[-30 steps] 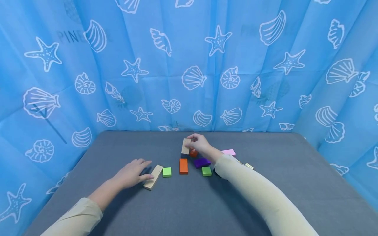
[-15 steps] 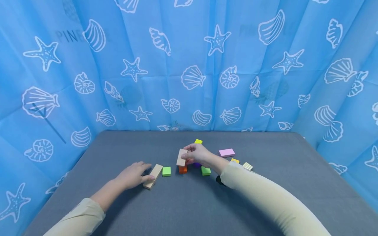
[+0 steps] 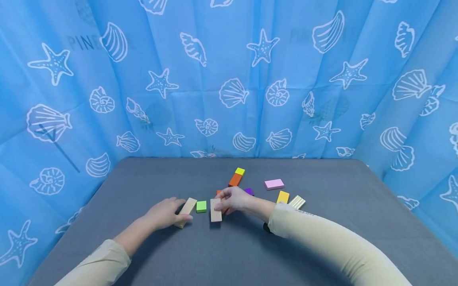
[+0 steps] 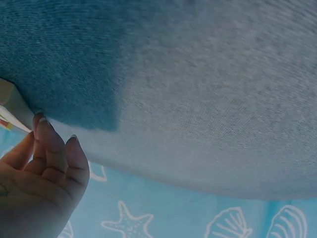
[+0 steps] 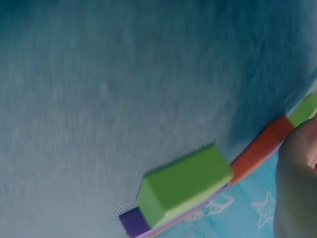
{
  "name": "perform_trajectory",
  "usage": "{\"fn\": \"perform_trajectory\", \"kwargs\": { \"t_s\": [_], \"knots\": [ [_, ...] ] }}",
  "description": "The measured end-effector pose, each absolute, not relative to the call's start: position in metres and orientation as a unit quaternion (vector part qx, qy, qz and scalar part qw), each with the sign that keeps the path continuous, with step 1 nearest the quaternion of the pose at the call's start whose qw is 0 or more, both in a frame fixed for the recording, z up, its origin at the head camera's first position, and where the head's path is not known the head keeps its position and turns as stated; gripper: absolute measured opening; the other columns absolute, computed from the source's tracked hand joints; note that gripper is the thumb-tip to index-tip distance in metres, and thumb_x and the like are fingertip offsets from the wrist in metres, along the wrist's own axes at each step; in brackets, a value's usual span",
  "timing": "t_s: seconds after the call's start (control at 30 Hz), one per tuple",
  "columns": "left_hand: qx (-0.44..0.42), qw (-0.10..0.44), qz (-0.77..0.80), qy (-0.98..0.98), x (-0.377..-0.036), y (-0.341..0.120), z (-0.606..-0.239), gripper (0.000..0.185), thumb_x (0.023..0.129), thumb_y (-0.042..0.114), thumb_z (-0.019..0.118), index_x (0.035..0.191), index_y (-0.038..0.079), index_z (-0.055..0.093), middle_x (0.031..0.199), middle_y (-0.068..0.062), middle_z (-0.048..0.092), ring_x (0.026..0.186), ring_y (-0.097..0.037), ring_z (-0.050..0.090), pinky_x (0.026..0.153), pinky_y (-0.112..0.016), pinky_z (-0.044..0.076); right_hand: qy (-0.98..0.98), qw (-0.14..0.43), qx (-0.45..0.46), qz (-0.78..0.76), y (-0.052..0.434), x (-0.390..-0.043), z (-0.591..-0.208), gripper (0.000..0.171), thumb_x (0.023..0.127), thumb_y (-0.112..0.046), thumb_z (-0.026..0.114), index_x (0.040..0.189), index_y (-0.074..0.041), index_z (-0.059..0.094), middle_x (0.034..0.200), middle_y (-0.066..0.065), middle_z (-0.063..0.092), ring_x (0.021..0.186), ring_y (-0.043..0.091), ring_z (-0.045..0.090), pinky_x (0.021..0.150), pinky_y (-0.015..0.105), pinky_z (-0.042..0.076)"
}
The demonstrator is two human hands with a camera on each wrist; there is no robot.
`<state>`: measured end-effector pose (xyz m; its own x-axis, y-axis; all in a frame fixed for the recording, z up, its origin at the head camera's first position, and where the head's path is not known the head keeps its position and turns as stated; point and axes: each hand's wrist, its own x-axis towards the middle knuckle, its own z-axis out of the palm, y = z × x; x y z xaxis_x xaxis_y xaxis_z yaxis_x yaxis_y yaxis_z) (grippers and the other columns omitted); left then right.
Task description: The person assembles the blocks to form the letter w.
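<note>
On the grey cloth-covered worktop, we pinch one plain wooden block by its edge with our right hand, probably to leave its broad face free. Our left hand seems to grasp the second wooden block, perhaps to steady it. One lime-green square block sits between; beyond, we count two orange rectangular blocks and one pink rectangular block.

small block on table, between two longer blocks, curtain behind
</note>
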<state>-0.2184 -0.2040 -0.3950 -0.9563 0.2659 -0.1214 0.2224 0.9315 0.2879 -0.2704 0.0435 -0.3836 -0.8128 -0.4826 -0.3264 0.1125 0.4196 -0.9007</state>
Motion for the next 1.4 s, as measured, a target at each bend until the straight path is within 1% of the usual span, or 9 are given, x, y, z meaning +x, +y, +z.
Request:
{"fn": "perform_trajectory", "kwargs": {
  "t_s": [0.23, 0.5, 0.67, 0.8, 0.93, 1.07, 1.2, 1.3, 1.4],
  "knots": [
    [0.121, 0.082, 0.124, 0.981, -0.219, -0.199, -0.397, 0.075, 0.083, 0.052, 0.071, 0.133, -0.002, 0.055, 0.110, -0.014, 0.062, 0.096, -0.028, 0.059, 0.080, -0.047, 0.046, 0.817, 0.282, -0.140, -0.483, 0.037, -0.259, -0.390, 0.023, 0.084, -0.009, 0.076, 0.104, -0.004, 0.067, 0.086, 0.004, 0.065, 0.075, 0.016, 0.062, 0.070, 0.032, 0.053],
    [0.114, 0.096, 0.118, 0.982, -0.222, -0.195, -0.397, 0.080, 0.082, 0.052, 0.072, 0.136, -0.004, 0.051, 0.124, -0.021, 0.060, 0.110, -0.035, 0.058, 0.088, -0.051, 0.044, 0.827, 0.263, -0.174, -0.466, 0.032, -0.259, -0.398, 0.019, 0.086, -0.008, 0.075, 0.102, -0.001, 0.068, 0.077, 0.002, 0.062, 0.068, 0.013, 0.058, 0.065, 0.030, 0.053],
    [0.107, 0.097, 0.118, 0.983, -0.223, -0.193, -0.399, 0.077, 0.085, 0.047, 0.072, 0.137, -0.004, 0.050, 0.123, -0.021, 0.060, 0.110, -0.035, 0.058, 0.089, -0.051, 0.044, 0.844, 0.251, -0.189, -0.434, 0.033, -0.259, -0.398, 0.023, 0.085, -0.011, 0.076, 0.104, -0.002, 0.067, 0.074, 0.003, 0.059, 0.065, 0.012, 0.055, 0.061, 0.028, 0.051],
    [0.103, 0.088, 0.116, 0.984, -0.222, -0.192, -0.401, 0.070, 0.087, 0.041, 0.071, 0.136, -0.005, 0.051, 0.118, -0.019, 0.063, 0.100, -0.028, 0.061, 0.084, -0.047, 0.046, 0.850, 0.255, -0.189, -0.420, 0.033, -0.261, -0.398, 0.021, 0.084, -0.009, 0.077, 0.102, -0.004, 0.067, 0.072, 0.004, 0.059, 0.063, 0.013, 0.056, 0.060, 0.028, 0.051],
    [0.104, 0.080, 0.122, 0.984, -0.220, -0.193, -0.402, 0.064, 0.089, 0.035, 0.070, 0.134, -0.006, 0.052, 0.105, -0.013, 0.065, 0.081, -0.019, 0.055, 0.073, -0.042, 0.045, 0.850, 0.254, -0.182, -0.424, 0.031, -0.263, -0.399, 0.018, 0.084, -0.007, 0.076, 0.099, -0.004, 0.067, 0.072, 0.004, 0.059, 0.061, 0.014, 0.058, 0.059, 0.029, 0.052],
    [0.114, 0.073, 0.137, 0.981, -0.217, -0.194, -0.403, 0.046, 0.090, 0.029, 0.068, 0.122, -0.003, 0.058, 0.084, -0.005, 0.059, 0.068, -0.016, 0.048, 0.063, -0.037, 0.041, 0.852, 0.250, -0.181, -0.422, 0.030, -0.265, -0.401, 0.018, 0.083, -0.007, 0.077, 0.098, -0.004, 0.067, 0.072, 0.004, 0.060, 0.059, 0.014, 0.059, 0.058, 0.030, 0.053],
    [0.118, 0.060, 0.151, 0.980, -0.214, -0.196, -0.404, 0.019, 0.090, 0.023, 0.067, 0.096, 0.007, 0.059, 0.070, 0.000, 0.049, 0.061, -0.015, 0.045, 0.058, -0.035, 0.038, 0.855, 0.246, -0.184, -0.418, 0.030, -0.266, -0.401, 0.017, 0.083, -0.007, 0.077, 0.098, -0.004, 0.068, 0.072, 0.005, 0.059, 0.059, 0.014, 0.059, 0.057, 0.030, 0.053],
    [0.112, 0.050, 0.152, 0.981, -0.211, -0.198, -0.405, 0.015, 0.089, 0.022, 0.067, 0.087, 0.010, 0.058, 0.067, 0.001, 0.048, 0.058, -0.014, 0.045, 0.056, -0.033, 0.037, 0.857, 0.243, -0.184, -0.416, 0.029, -0.265, -0.400, 0.017, 0.083, -0.007, 0.077, 0.097, -0.004, 0.068, 0.072, 0.005, 0.059, 0.058, 0.015, 0.060, 0.057, 0.030, 0.053],
    [0.108, 0.044, 0.152, 0.982, -0.208, -0.200, -0.404, 0.015, 0.087, 0.020, 0.068, 0.089, 0.008, 0.060, 0.068, 0.001, 0.049, 0.058, -0.014, 0.045, 0.055, -0.033, 0.038, 0.858, 0.241, -0.184, -0.414, 0.030, -0.264, -0.398, 0.016, 0.083, -0.008, 0.077, 0.096, -0.004, 0.068, 0.072, 0.005, 0.059, 0.058, 0.015, 0.060, 0.057, 0.030, 0.053]
  ]
}}
